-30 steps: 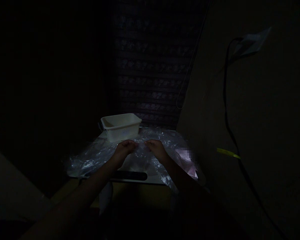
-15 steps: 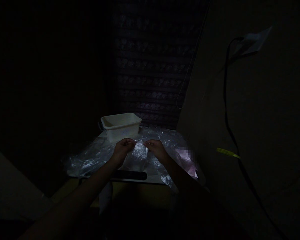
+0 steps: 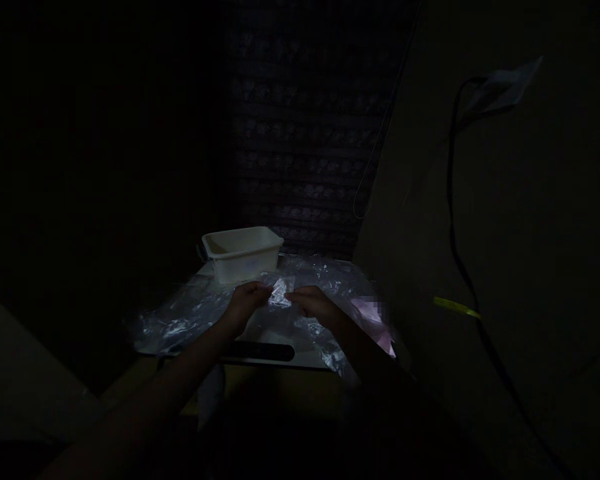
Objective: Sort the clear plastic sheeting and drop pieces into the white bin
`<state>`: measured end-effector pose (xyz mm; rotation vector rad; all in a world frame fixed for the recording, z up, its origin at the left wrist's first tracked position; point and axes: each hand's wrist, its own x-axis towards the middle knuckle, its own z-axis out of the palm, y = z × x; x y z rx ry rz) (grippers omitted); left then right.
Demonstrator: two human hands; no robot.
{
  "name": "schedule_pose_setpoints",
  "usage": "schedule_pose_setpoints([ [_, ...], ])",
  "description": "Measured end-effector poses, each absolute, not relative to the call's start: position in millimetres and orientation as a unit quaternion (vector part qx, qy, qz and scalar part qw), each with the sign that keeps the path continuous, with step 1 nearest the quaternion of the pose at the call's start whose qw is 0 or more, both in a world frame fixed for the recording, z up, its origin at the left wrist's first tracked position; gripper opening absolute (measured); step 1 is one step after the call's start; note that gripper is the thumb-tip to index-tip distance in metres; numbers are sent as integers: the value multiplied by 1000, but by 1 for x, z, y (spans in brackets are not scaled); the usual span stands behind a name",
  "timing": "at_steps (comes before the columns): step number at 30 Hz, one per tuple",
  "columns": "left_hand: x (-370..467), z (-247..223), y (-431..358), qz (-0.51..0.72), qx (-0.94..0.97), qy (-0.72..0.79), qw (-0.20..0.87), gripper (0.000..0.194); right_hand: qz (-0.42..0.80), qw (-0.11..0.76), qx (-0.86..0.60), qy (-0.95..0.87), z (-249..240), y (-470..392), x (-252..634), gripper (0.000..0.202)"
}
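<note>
The scene is very dark. My left hand (image 3: 247, 301) and my right hand (image 3: 313, 303) are close together above a small table (image 3: 260, 360), both pinching a small clear plastic bag (image 3: 280, 293) held between them. Crumpled clear plastic sheeting (image 3: 180, 320) covers the tabletop beneath my hands. A white rectangular tub (image 3: 241, 253) stands just behind my hands at the table's far edge.
A pinkish sheet (image 3: 375, 323) lies at the table's right side. A dark flat bar (image 3: 263, 351) lies along the near edge. A large dark panel rises on the right, with a black cable (image 3: 453, 200) and a yellow tag (image 3: 455, 307). A patterned curtain (image 3: 305, 133) hangs behind.
The small bag hung below my fingers half a second ago; now it sits bunched higher between my hands. My right hand has dropped slightly and turned flatter.
</note>
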<state>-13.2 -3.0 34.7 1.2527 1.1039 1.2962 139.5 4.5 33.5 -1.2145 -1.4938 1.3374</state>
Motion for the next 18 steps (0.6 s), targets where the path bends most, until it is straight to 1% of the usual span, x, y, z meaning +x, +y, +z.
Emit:
schedule_pose_setpoints([
  [2, -14, 36, -4, 532, 516, 456, 493, 18, 543, 375, -479, -579, 32, 4, 140, 21],
  [5, -14, 40, -5, 523, 525, 474, 475, 17, 556, 398, -479, -551, 32, 3, 140, 17],
  [10, -15, 46, -7, 491, 530, 516, 460, 19, 590, 437, -455, -504, 34, 2, 140, 16],
  [18, -15, 46, -9, 412, 498, 509, 568, 24, 596, 463, -436, -490, 38, 1, 138, 10],
])
